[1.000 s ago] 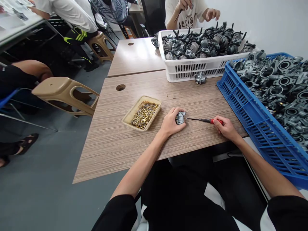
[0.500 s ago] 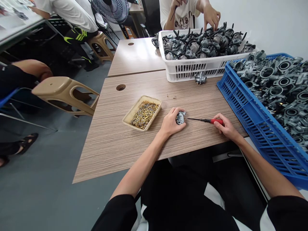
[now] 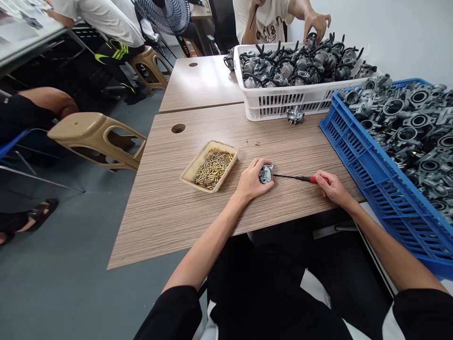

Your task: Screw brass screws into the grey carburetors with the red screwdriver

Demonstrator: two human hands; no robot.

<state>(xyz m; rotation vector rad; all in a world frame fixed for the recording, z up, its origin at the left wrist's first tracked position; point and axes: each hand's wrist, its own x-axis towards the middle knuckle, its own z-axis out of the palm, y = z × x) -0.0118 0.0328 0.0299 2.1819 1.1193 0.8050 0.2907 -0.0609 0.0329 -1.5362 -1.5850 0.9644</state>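
My left hand is closed round a small grey metal carburetor body, resting on the wooden table. In my right hand is a screwdriver with a red and black handle, its long thin shaft pointing left. The shaft's tip meets the right side of the carburetor body; the exact contact spot is too small to make out. Left of my left hand stands a cream plastic tray full of small brass-coloured parts. Two tiny brass pieces lie on the table beyond my hands.
A blue crate heaped with metal carburetor bodies stands at right. Behind, a white crate holds assembled carburetors, with one carburetor before it. A co-worker's hand reaches into the white crate. A beige stool stands left.
The screwdriver has shifted slightly left, its tip now at the carburetor body, and my right fingers have closed further round the handle. The co-worker's hand has lifted a carburetor slightly.
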